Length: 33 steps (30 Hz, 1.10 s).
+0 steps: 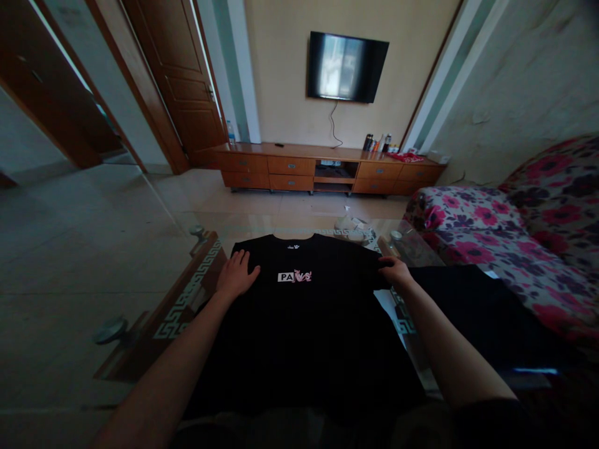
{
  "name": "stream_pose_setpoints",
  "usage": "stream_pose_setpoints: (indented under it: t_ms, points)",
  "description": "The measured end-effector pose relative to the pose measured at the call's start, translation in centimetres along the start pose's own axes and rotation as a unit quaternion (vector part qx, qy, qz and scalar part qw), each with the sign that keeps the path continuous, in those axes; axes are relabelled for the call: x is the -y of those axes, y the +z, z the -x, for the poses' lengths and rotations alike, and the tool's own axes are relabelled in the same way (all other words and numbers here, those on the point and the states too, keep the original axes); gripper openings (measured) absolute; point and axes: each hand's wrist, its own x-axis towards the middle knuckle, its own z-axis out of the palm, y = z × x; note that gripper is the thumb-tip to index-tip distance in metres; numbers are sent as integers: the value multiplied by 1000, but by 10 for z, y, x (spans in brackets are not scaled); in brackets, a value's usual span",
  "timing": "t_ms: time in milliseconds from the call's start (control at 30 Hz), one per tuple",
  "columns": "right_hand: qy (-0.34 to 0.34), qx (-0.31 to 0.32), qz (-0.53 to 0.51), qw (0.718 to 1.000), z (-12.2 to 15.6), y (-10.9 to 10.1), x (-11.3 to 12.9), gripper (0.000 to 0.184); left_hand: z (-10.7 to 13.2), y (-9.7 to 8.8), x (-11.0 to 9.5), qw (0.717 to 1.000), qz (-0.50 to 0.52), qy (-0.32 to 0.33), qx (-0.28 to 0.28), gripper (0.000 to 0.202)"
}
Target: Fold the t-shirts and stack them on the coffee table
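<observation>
A black T-shirt (pixel 304 318) with a small white and pink chest print lies spread face up on a glass table (pixel 187 293), collar pointing away from me. My left hand (pixel 236 274) rests flat on the shirt's left shoulder, fingers spread. Over at the shirt's right shoulder edge, my right hand (pixel 395 272) has its fingers curled down, pinching the fabric.
More dark cloth (pixel 472 305) lies on the table to the right. A floral sofa (pixel 519 243) stands at the right. Beyond the table are shoes on the floor (pixel 353 227), a low wooden TV cabinet (pixel 327 168) and a wall television (pixel 346 65).
</observation>
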Motion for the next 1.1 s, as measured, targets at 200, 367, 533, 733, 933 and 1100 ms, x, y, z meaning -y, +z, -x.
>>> stream_pose_setpoints:
  t_ms: [200, 367, 533, 733, 933, 1100]
  points:
    - [36, 33, -30, 998, 4, 6, 5, 43, 0, -1, 0, 1000, 2, -4, 5, 77]
    - [15, -6, 8, 1000, 8, -2, 9, 35, 0, -3, -1, 1000, 5, 1, 4, 78]
    - [-40, -74, 63, 994, 19, -8, 20, 41, 0, -2, 0, 1000, 8, 1, 7, 79]
    - [-383, -61, 275, 880, 72, 11, 52, 49, 0, -2, -1, 1000, 8, 0, 4, 77]
    - [-506, 106, 427, 742, 124, 53, 66, 44, 1, -5, -2, 1000, 10, -2, 6, 76]
    - [-433, 67, 432, 788, 135, 57, 72, 68, 2, -4, 0, 1000, 20, -5, 7, 77]
